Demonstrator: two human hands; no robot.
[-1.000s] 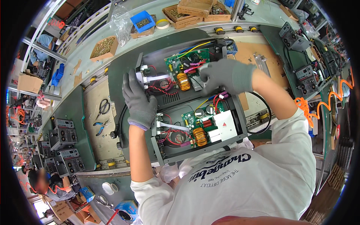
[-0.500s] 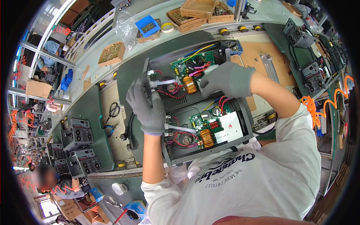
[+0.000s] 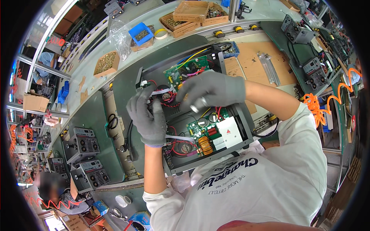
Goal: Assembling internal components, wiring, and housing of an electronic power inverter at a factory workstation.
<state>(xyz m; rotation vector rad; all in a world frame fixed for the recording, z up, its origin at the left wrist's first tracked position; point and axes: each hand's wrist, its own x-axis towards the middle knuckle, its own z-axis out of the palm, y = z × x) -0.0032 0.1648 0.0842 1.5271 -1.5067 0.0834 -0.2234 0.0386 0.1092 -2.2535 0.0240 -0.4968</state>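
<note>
Two open dark metal cases lie side by side in front of me, a far case (image 3: 139,75) and a near case (image 3: 216,158). Each holds a green circuit board with a copper-wound coil, and the near coil (image 3: 205,145) shows fully. My left hand (image 3: 147,117), in a grey glove, is over the left end of the far case, its fingers bent and apart beside the red wires. My gloved right hand (image 3: 212,90) reaches across the far case, fingers curled. By its thumb is a short silvery piece (image 3: 199,104), partly hidden. The right hand covers part of the far board (image 3: 181,73).
Boxes of small metal parts (image 3: 107,64) and a blue bin (image 3: 141,34) stand on the bench beyond. Finished-looking units (image 3: 85,144) sit at left, others (image 3: 298,30) at right. Metal rods (image 3: 268,69) lie on cardboard. An orange coiled hose (image 3: 314,106) hangs at right.
My right hand has moved left and toward me, and the silvery piece now shows by its thumb. My left hand has shifted slightly, staying at the far case's left end.
</note>
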